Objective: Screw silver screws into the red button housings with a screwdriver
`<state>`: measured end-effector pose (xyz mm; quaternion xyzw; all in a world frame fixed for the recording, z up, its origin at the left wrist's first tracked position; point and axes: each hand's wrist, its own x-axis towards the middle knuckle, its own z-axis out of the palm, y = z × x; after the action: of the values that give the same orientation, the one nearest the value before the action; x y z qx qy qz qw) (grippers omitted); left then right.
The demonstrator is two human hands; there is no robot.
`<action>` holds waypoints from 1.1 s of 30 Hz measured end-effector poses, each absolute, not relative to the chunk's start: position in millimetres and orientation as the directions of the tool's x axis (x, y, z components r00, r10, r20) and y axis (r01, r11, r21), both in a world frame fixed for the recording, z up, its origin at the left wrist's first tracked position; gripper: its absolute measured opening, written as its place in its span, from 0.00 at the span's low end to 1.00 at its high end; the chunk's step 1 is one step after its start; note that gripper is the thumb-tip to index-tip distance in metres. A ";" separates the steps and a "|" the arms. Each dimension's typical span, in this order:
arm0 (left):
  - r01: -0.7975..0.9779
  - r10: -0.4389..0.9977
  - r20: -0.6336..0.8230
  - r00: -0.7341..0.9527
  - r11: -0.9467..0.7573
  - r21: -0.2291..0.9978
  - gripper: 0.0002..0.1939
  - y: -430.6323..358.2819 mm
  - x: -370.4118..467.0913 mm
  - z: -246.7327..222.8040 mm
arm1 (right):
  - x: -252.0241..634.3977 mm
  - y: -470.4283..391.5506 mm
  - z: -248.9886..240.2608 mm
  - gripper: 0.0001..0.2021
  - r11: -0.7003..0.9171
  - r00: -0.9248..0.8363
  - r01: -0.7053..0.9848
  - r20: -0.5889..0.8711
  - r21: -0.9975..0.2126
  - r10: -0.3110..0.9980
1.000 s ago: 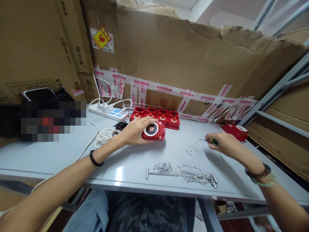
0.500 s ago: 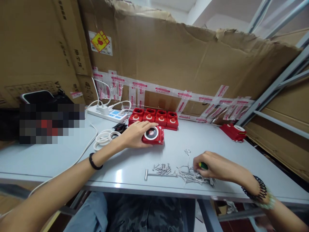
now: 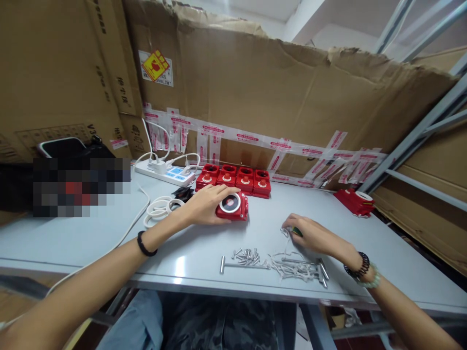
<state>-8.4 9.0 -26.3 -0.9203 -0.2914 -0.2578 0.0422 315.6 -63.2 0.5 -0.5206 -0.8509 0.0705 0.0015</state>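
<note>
My left hand (image 3: pixel 206 204) is closed round the left side of a red box (image 3: pixel 243 210) with a white ring and a dark round window, which lies on the table. Out to the right, my right hand (image 3: pixel 304 232) is closed on a tool with a green-and-yellow handle (image 3: pixel 297 232); the rest of it is hidden in the palm. Its fingertips touch a small whitish looped piece (image 3: pixel 285 232). Nearer me are a pile of silver screws (image 3: pixel 247 256), a T-handled metal bar (image 3: pixel 233 265), a tangle of thin whitish strips (image 3: pixel 292 267) and more T-handled bars (image 3: pixel 323 273).
Several red units (image 3: pixel 235 181) with knobs stand in a row behind my left hand. Another red box (image 3: pixel 354 201) is at far right. White rings (image 3: pixel 156 209), a power strip (image 3: pixel 164 172) and a cable (image 3: pixel 124 236) lie left. A cardboard wall (image 3: pixel 255 92) closes the back.
My right hand has moved up and left from the whitish tangle to the small looped piece, keeping the tool. The T-handled bars' right ends now show. My left hand stays on the red box.
</note>
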 end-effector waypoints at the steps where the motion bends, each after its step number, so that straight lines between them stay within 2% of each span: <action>1: 0.554 0.513 0.498 0.699 -0.829 0.076 0.37 9.2 -8.5 -26.9 | 314.2 -65.8 2.0 0.15 0.451 -0.466 0.881 -0.094 -0.143 0.880; 5: 0.551 0.518 0.487 0.703 -0.830 0.087 0.37 8.6 -7.0 -29.4 | 307.3 -80.2 17.6 0.10 0.431 -0.482 0.871 -0.245 -0.235 0.841; 7: 0.544 0.524 0.468 0.712 -0.833 0.104 0.38 7.4 -4.0 -30.2 | 302.4 -82.8 26.7 0.11 0.436 -0.480 0.871 -0.199 -0.229 0.855; 9: 0.532 0.525 0.446 0.725 -0.838 0.120 0.38 6.1 0.6 -30.4 | 294.9 -79.6 34.0 0.13 0.436 -0.452 0.877 -0.039 -0.204 0.891; 11: 0.531 0.531 0.430 0.730 -0.837 0.130 0.39 5.0 5.5 -30.1 | 283.8 -71.7 39.5 0.13 0.457 -0.430 0.860 0.159 -0.228 0.889; 15: 0.536 0.564 0.382 0.732 -0.823 0.187 0.43 4.1 11.5 -29.3 | 252.1 -52.2 47.0 0.08 0.609 -0.308 0.688 0.602 -0.395 0.737; 18: 0.518 0.573 0.355 0.738 -0.819 0.247 0.44 3.9 12.0 -29.4 | 226.9 -41.9 50.4 0.05 0.704 -0.053 0.433 0.763 -0.563 0.644; 21: 0.506 0.586 0.343 0.734 -0.809 0.300 0.43 4.6 13.0 -29.5 | 207.8 -35.7 50.7 0.03 0.762 0.129 0.163 0.779 -0.627 0.613; 23: 0.494 0.593 0.337 0.732 -0.801 0.337 0.40 5.4 15.0 -29.4 | 199.7 -32.5 48.1 0.02 0.775 0.178 0.074 0.773 -0.628 0.609; 29: 0.437 0.592 0.358 0.722 -0.792 0.427 0.34 6.5 21.4 -30.5 | 192.7 -22.4 31.4 0.02 0.772 0.164 -0.010 0.760 -0.636 0.629; 33: 0.431 0.597 0.348 0.723 -0.783 0.449 0.35 6.7 21.0 -32.8 | 192.9 -18.9 26.8 0.03 0.779 0.165 -0.033 0.766 -0.626 0.622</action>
<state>21.0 6.7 -32.8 -0.9122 -0.2817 -0.2437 -0.1706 192.9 -18.9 26.8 -0.2432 -0.6054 0.2264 0.7233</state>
